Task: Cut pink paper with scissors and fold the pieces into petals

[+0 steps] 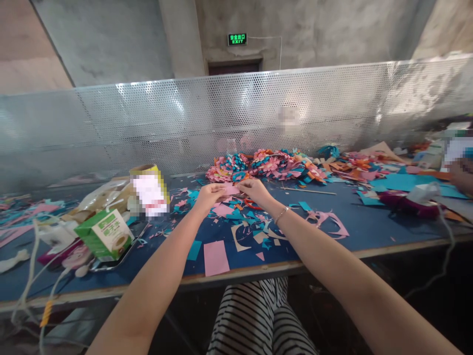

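Note:
Between my two hands, over the blue table (155, 264), a small piece of pink paper (231, 189) is stretched. My left hand (212, 197) pinches its left end, and my right hand (252, 190) pinches the right end. Beneath them lie many blue and pink paper scraps (223, 211). Just behind my hands sits a heap of pink, blue and orange paper flowers (273, 165). Nearer the table edge are a pink paper sheet (216, 258), a small blue paper piece (194, 250) and a cream paper offcut with a round cutout (239, 242).
A green drink carton (105, 235) stands in a tray at left, beside a yellow-rimmed roll (148, 169). White cables (31, 273) hang off the front edge. Blue sheets (402, 183) lie at right. A perforated metal screen (148, 118) runs along the back. Another person's hand (461, 175) is far right.

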Tool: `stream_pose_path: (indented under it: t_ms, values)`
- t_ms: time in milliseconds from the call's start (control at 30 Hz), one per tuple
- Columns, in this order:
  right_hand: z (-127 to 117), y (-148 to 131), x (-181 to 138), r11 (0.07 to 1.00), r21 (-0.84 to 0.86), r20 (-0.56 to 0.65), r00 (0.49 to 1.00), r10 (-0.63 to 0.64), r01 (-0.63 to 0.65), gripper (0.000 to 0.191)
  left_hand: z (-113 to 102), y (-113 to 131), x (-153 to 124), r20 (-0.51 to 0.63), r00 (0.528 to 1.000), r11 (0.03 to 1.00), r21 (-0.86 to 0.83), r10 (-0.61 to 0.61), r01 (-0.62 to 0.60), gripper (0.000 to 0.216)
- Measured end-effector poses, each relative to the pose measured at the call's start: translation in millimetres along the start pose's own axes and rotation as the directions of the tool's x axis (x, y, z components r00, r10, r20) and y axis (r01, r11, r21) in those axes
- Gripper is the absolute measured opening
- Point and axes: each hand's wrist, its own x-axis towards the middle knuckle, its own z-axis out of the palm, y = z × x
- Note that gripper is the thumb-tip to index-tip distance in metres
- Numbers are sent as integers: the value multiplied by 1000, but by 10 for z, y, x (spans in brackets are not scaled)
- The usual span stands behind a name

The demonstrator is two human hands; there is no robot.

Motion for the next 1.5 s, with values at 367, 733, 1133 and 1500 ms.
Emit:
stream_pose_path:
  t_ms: [367, 733, 1133, 1500]
  values:
    - [4, 7, -3, 991, -107, 14, 997, -81, 82, 28, -18, 22, -20, 80, 997, 1000, 5, 2, -2, 22]
    - [34, 9, -9, 971, -159, 75, 983, -166, 177, 25, -15, -26, -27, 89, 988, 962, 232, 127, -145, 20]
    - [23, -2, -28, 967, -189, 95, 983, -156, 172, 26, -18, -33, -19, 87, 986, 966, 203, 145, -160, 25]
    - [5, 43, -23, 958, -218, 144, 977, -156, 185, 18, -62, -104, 57, 72, 990, 973, 190, 122, -134, 23]
